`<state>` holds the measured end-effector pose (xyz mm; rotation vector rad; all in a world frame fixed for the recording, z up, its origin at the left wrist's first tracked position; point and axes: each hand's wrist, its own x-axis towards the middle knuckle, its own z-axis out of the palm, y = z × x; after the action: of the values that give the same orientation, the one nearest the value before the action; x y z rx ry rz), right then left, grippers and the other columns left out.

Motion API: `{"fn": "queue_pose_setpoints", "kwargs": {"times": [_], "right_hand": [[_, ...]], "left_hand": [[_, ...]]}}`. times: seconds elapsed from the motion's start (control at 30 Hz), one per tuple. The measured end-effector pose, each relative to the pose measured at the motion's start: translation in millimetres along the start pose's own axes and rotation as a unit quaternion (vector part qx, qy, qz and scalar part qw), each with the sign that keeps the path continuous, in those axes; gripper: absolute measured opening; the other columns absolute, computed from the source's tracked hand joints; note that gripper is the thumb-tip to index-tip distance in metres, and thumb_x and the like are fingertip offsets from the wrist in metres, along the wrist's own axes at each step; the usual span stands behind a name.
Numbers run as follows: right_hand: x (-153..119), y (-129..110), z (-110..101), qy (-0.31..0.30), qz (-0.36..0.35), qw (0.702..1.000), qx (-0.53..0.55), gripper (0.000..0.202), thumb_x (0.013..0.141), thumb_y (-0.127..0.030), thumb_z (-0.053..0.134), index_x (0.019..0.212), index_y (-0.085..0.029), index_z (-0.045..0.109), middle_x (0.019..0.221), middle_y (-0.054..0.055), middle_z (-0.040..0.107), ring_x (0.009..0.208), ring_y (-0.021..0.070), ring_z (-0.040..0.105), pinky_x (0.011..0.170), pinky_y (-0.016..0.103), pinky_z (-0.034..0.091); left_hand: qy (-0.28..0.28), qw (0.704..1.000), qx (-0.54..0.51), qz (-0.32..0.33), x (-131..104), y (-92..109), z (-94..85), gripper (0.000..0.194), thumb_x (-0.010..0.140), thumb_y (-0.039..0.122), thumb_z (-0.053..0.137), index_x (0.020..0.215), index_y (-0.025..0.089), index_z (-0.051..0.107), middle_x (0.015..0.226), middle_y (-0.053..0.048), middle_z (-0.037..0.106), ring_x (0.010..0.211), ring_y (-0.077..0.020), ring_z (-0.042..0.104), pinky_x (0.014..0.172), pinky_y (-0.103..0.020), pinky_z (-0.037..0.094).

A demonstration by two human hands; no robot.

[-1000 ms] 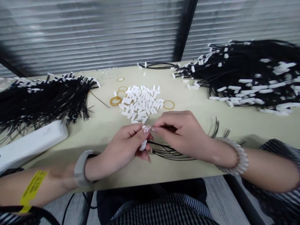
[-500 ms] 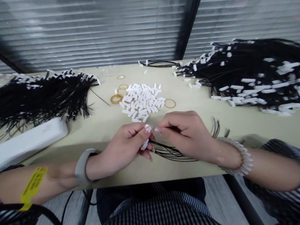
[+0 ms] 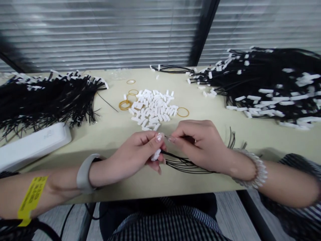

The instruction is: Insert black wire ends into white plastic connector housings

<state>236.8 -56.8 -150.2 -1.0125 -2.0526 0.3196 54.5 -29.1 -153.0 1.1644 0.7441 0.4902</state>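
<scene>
My left hand point(image 3: 136, 150) is closed around a small bunch of white connector housings point(image 3: 155, 155), with thumb and forefinger pinched at the top. Thin black wires point(image 3: 187, 164) run from those housings rightward beneath my right hand point(image 3: 203, 145). The right thumb and forefinger pinch a thin dark wire, a short piece of which shows between the two hands' fingertips. Its end at the left fingertips is covered by the thumb. Just beyond both hands lies a heap of loose white connector housings point(image 3: 154, 108).
Black wires point(image 3: 45, 97) are piled at the left, behind a white box-shaped object point(image 3: 35, 144). A larger heap of wires with white ends point(image 3: 271, 80) covers the right rear. Yellow rubber bands point(image 3: 124, 105) lie beside the loose housings. Window blinds point(image 3: 105, 33) stand behind the table.
The view has shifted slightly. Both hands keep nearly the same pose close together, and a short dark bit of wire now shows between their fingertips.
</scene>
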Motion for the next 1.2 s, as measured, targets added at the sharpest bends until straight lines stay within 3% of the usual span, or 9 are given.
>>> {"fn": "queue_pose_setpoints", "kwargs": {"times": [0.13, 0.23, 0.4, 0.63, 0.73, 1.0, 1.2], "right_hand": [[-1.2, 1.8, -1.1, 0.0, -0.034, 0.999, -0.013, 0.012, 0.076, -0.004, 0.052, 0.071, -0.014, 0.057, 0.059, -0.004, 0.051, 0.053, 0.0036, 0.042, 0.052, 0.017, 0.033], [-0.2, 0.8, -2.9, -0.005, -0.038, 0.999, -0.01, 0.014, 0.076, -0.003, 0.051, 0.074, -0.015, 0.058, 0.061, -0.004, 0.053, 0.055, 0.0042, 0.044, 0.052, 0.017, 0.034], [2.6, -1.6, -3.1, -0.012, -0.037, 0.999, 0.007, 0.015, 0.077, -0.003, 0.051, 0.074, -0.016, 0.058, 0.06, -0.004, 0.053, 0.053, 0.0041, 0.043, 0.049, 0.017, 0.033], [-4.8, 1.3, -10.4, 0.017, -0.027, 0.999, 0.024, 0.015, 0.077, -0.006, 0.053, 0.069, -0.019, 0.054, 0.058, -0.003, 0.051, 0.054, 0.0074, 0.045, 0.051, 0.021, 0.036], [-5.1, 2.3, -12.6, 0.052, 0.0, 0.998, 0.037, 0.013, 0.079, -0.009, 0.055, 0.07, -0.019, 0.054, 0.058, -0.003, 0.051, 0.054, 0.0077, 0.046, 0.051, 0.022, 0.036], [-1.2, -2.2, -4.9, 0.028, -0.003, 0.999, 0.017, 0.012, 0.08, -0.009, 0.053, 0.073, -0.017, 0.059, 0.06, -0.004, 0.052, 0.052, 0.005, 0.041, 0.049, 0.02, 0.033], [-0.6, -2.1, -4.5, 0.025, 0.003, 1.0, 0.006, 0.011, 0.079, -0.01, 0.055, 0.074, -0.017, 0.061, 0.058, -0.005, 0.051, 0.051, 0.0046, 0.041, 0.048, 0.02, 0.032]], "left_hand": [[-0.073, 0.989, -0.11, -0.069, -2.5, 1.8, -3.1, 0.037, 0.081, 0.052, 0.048, 0.078, 0.016, 0.052, 0.059, 0.001, 0.059, 0.046, -0.01, 0.057, 0.046, -0.023, 0.051], [-0.134, 0.97, -0.171, -0.108, -4.7, 0.2, -2.6, 0.03, 0.084, 0.047, 0.048, 0.078, 0.017, 0.049, 0.061, 0.001, 0.059, 0.046, -0.01, 0.055, 0.042, -0.023, 0.05], [-0.106, 0.969, -0.213, -0.069, -4.6, -7.6, 0.3, 0.028, 0.077, 0.042, 0.061, 0.073, 0.016, 0.051, 0.057, 0.004, 0.053, 0.046, -0.0055, 0.047, 0.051, -0.019, 0.047], [-0.083, 0.962, -0.254, -0.048, -5.0, -9.5, -3.6, 0.027, 0.078, 0.04, 0.062, 0.07, 0.016, 0.053, 0.056, 0.004, 0.048, 0.051, -0.006, 0.044, 0.059, -0.02, 0.041], [-0.101, 0.96, -0.256, -0.058, -4.1, -9.4, -5.5, 0.027, 0.078, 0.041, 0.061, 0.07, 0.017, 0.053, 0.056, 0.004, 0.049, 0.05, -0.0068, 0.042, 0.058, -0.022, 0.04], [-0.125, 0.96, -0.239, -0.072, -2.3, -9.1, -5.2, 0.037, 0.081, 0.051, 0.049, 0.073, 0.016, 0.055, 0.057, 0.002, 0.053, 0.05, -0.0073, 0.043, 0.062, -0.024, 0.04], [-0.138, 0.953, -0.257, -0.081, -2.9, -7.9, -5.9, 0.033, 0.086, 0.045, 0.046, 0.074, 0.016, 0.056, 0.06, 0.001, 0.052, 0.055, -0.0087, 0.047, 0.065, -0.025, 0.041]]}}
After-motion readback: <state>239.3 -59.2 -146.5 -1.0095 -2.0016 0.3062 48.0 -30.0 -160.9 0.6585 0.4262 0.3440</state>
